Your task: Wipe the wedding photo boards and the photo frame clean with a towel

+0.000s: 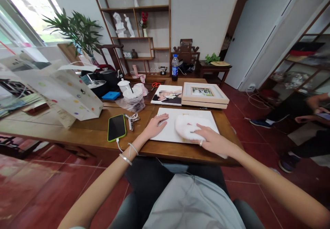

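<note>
A flat white board (165, 134) lies on the wooden table in front of me. On its left part rests my left hand (155, 126), fingers stretched out and holding nothing. My right hand (211, 139) grips a fluffy white cloth or wad (186, 127) on the right part of the board. Its exact kind is unclear, and some fingertips sink out of sight into it. Just behind the board are a photo print (167, 95) and a framed picture (203, 93). A phone (117, 127) with a green case and a charging cable lies left of my left hand.
Left of the board are a metal clip-like item (132, 119), a plastic-wrapped cup (132, 98), a blue box (110, 95) and a white paper bag (69, 93). Red scissors (156, 84) and a bottle (175, 67) stand farther back. Another person's legs (281, 113) are at right.
</note>
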A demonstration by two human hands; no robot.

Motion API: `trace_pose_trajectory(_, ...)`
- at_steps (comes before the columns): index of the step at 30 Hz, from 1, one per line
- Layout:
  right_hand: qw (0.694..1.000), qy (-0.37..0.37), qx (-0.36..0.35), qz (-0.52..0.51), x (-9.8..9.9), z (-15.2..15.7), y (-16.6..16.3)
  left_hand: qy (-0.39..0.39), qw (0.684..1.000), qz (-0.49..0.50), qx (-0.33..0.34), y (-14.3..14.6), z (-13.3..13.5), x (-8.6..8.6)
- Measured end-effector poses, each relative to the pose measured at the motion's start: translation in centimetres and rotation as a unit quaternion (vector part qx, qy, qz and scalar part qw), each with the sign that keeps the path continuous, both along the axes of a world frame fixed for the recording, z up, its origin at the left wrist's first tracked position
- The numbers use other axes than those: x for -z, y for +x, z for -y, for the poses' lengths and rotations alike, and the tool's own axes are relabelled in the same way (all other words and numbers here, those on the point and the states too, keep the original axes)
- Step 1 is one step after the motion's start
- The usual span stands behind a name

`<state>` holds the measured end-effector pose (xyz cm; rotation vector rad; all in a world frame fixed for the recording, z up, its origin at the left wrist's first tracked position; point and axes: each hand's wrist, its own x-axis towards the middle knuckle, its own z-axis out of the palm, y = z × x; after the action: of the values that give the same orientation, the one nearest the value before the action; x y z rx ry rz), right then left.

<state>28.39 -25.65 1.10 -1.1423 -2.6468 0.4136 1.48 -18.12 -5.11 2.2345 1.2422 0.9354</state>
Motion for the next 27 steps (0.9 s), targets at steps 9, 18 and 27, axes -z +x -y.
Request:
trace_pose_trajectory(9, 0.995, 0.087, 0.055, -0.005, 2.2, -6.8, -2.8, -0.004, 1.000, -0.001, 0.007, -0.1, 0.1, -0.1)
trace_pose_trajectory(18, 0.985, 0.144, 0.007, 0.098, 2.6, -4.1, -5.1, -0.002, 1.000, 0.003, -0.005, -0.1, -0.1, 0.0)
trace_pose_trajectory(27, 0.985, 0.096, -0.108, 0.098, 0.8, 4.0, -4.6, 0.022, 1.000, 0.004, -0.003, -0.3, -0.3, 0.3)
